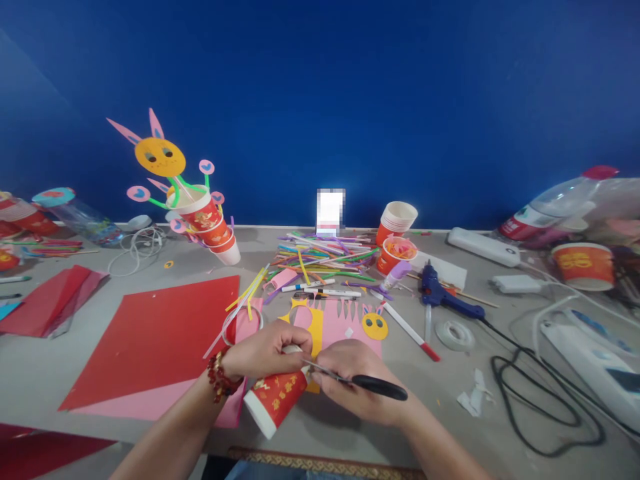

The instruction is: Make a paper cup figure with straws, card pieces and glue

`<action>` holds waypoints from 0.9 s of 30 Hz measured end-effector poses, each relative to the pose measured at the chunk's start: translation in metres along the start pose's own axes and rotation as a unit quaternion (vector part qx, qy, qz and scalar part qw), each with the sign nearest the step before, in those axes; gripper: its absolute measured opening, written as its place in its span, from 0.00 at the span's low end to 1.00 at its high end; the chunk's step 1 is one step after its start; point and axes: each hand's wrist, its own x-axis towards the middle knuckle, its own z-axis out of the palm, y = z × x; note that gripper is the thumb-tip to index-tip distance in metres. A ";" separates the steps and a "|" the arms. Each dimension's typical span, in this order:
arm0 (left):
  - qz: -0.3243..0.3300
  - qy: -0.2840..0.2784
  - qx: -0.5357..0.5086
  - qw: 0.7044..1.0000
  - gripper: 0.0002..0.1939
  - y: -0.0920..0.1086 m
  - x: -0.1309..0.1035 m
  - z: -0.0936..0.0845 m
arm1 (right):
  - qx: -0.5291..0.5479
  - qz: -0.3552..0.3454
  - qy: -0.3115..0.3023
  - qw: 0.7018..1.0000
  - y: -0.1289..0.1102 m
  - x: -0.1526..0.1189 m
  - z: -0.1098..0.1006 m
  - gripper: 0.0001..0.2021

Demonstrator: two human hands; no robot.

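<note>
My left hand [273, 348], with a beaded bracelet at the wrist, grips a red paper cup [281, 399] with gold print, tilted so its white end points down to the left. My right hand [357, 380] is closed on scissors with a black handle [380, 387]; their metal part reaches left to the cup's upper end. Both hands almost meet there, so the exact contact is hard to see. Behind them lie pink paper [333, 327], a yellow strip [315, 331] and a small yellow bunny face [375, 325].
Red sheets [170, 340] lie left, below a stacked-cup bunny figure [204, 217]. Colored sticks [325, 257], a lit phone [331, 210] and paper cups [399, 217] stand or lie behind. A blue glue gun [445, 293], tape [455, 335] and black cable [525, 393] are right.
</note>
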 end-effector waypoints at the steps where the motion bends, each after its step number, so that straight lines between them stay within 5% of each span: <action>1: 0.003 -0.003 -0.003 1.000 0.09 0.000 0.000 0.000 | -0.004 -0.008 0.000 1.000 0.000 0.000 0.000 0.15; 22: -0.072 -0.103 -0.103 0.987 0.07 -0.005 0.007 0.004 | -0.141 -0.121 -0.043 0.982 0.005 -0.003 -0.001 0.11; 27: -0.106 -0.074 -0.179 0.975 0.11 -0.004 0.010 0.007 | -0.081 -0.068 -0.027 0.994 0.005 -0.002 -0.005 0.13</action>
